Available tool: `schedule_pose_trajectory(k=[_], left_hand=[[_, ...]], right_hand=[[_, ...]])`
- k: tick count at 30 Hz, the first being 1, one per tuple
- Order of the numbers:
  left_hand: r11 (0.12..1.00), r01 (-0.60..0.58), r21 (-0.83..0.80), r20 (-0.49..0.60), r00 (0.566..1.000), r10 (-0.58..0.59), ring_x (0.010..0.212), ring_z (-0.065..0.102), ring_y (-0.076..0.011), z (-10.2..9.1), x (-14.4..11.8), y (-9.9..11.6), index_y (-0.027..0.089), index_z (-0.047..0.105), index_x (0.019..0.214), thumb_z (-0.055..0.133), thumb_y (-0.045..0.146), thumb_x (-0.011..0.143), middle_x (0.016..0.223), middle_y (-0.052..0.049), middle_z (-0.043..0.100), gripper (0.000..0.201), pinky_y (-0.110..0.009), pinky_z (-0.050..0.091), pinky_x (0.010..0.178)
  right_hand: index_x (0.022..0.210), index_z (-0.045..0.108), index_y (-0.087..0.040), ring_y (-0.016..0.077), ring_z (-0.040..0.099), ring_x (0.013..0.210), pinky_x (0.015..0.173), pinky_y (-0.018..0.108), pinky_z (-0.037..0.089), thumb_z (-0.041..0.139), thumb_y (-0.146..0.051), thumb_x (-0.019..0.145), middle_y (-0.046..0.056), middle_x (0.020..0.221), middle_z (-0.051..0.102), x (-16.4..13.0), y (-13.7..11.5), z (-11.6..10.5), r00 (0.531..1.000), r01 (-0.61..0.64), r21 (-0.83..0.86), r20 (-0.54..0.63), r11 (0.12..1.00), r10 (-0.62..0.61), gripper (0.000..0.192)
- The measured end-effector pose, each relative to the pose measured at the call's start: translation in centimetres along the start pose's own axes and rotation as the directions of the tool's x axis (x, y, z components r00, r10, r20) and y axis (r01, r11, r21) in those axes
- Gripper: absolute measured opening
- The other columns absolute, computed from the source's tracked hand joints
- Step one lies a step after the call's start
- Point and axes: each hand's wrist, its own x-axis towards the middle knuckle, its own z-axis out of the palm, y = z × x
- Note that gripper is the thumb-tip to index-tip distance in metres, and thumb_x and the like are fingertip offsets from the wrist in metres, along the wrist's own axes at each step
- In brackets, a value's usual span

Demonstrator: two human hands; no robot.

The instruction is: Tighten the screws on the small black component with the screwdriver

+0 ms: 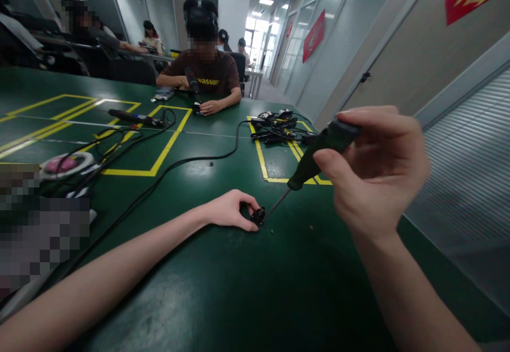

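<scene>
Right hand [376,169] grips screwdriver [305,169] by its handle, tilted, probably for aim. Beyond it, left hand [229,208] pinches small black part [258,215] on table [247,283], presumably to steady it; screwdriver contact unclear. Past this grip: heaped cables [274,127].

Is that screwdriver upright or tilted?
The screwdriver is tilted: its shaft slants from the right hand down leftward toward the small black part.

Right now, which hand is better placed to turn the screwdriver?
Likely the right hand: it holds the screwdriver with its tip close to the small black part, while the left hand pinches that part.
</scene>
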Motion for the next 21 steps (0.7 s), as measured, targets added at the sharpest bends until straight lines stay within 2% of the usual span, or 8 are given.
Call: schedule_pose_trajectory(k=[3, 5, 9, 11, 16, 21], left_hand=[[1.000, 0.001, -0.011, 0.010, 1.000, -0.001, 0.079, 0.067, -0.0165, 0.0, 0.0, -0.1, 0.016, 0.077, 0.087, 0.086, 0.027, 0.068, 0.085, -0.001, 0.076, 0.024, -0.028, 0.049, 0.078], [1.000, 0.000, 0.000, 0.019, 1.000, 0.000, 0.080, 0.067, -0.0164, -0.1, 0.1, -0.2, 0.016, 0.077, 0.089, 0.086, 0.027, 0.069, 0.086, -0.001, 0.076, 0.025, -0.028, 0.050, 0.078], [1.000, -0.004, 0.004, 0.022, 1.000, 0.003, 0.081, 0.068, -0.0167, -0.1, 0.0, -0.3, 0.016, 0.077, 0.090, 0.086, 0.028, 0.070, 0.088, -0.002, 0.077, 0.025, -0.027, 0.050, 0.078], [1.000, 0.005, 0.002, 0.016, 1.000, -0.005, 0.080, 0.067, -0.0163, 0.0, 0.0, -0.2, 0.016, 0.078, 0.089, 0.084, 0.028, 0.071, 0.087, -0.002, 0.076, 0.024, -0.027, 0.050, 0.076], [1.000, 0.006, -0.005, 0.023, 1.000, -0.005, 0.080, 0.067, -0.0160, 0.0, 0.0, -0.1, 0.016, 0.078, 0.092, 0.084, 0.028, 0.070, 0.088, -0.001, 0.076, 0.025, -0.026, 0.050, 0.076], [1.000, -0.009, -0.013, 0.019, 1.000, 0.010, 0.082, 0.067, -0.0167, 0.0, -0.1, -0.1, 0.016, 0.077, 0.089, 0.084, 0.026, 0.070, 0.088, -0.002, 0.076, 0.023, -0.027, 0.050, 0.079]], right_hand=[[0.109, 0.071, -0.031, 0.0243, 0.071, 0.091, 0.080, 0.043, 0.063, 0.073, -0.036, 0.093, 0.005, 0.104, 0.069, 0.1, 0.0, 0.0, 0.999, -0.020, 0.011, 0.051, 1.000, 0.019, 0.017], [0.110, 0.072, -0.030, 0.0236, 0.071, 0.088, 0.080, 0.044, 0.062, 0.066, -0.038, 0.098, 0.006, 0.102, 0.071, 0.2, 0.0, 0.0, 0.999, 0.026, 0.043, 0.045, 0.999, -0.028, 0.016], [0.098, 0.075, -0.029, 0.0235, 0.070, 0.097, 0.084, 0.041, 0.061, 0.078, -0.035, 0.091, 0.004, 0.101, 0.070, 0.8, -0.2, -0.3, 0.994, 0.108, -0.057, 0.017, 0.993, -0.107, 0.010], [0.100, 0.077, -0.028, 0.0233, 0.071, 0.096, 0.082, 0.040, 0.063, 0.079, -0.032, 0.090, 0.004, 0.101, 0.071, 1.0, -0.2, -0.5, 0.993, 0.111, -0.076, 0.038, 0.991, -0.108, 0.011], [0.113, 0.076, -0.029, 0.0231, 0.074, 0.093, 0.082, 0.042, 0.066, 0.065, -0.037, 0.101, 0.004, 0.105, 0.076, 0.9, 0.0, -0.5, 0.992, 0.077, 0.041, 0.099, 0.996, -0.080, 0.019], [0.106, 0.079, -0.031, 0.0258, 0.073, 0.098, 0.087, 0.046, 0.065, 0.078, -0.035, 0.091, 0.004, 0.103, 0.074, 0.9, 0.2, -0.7, 0.987, 0.143, -0.029, 0.074, 0.989, -0.141, 0.015]])
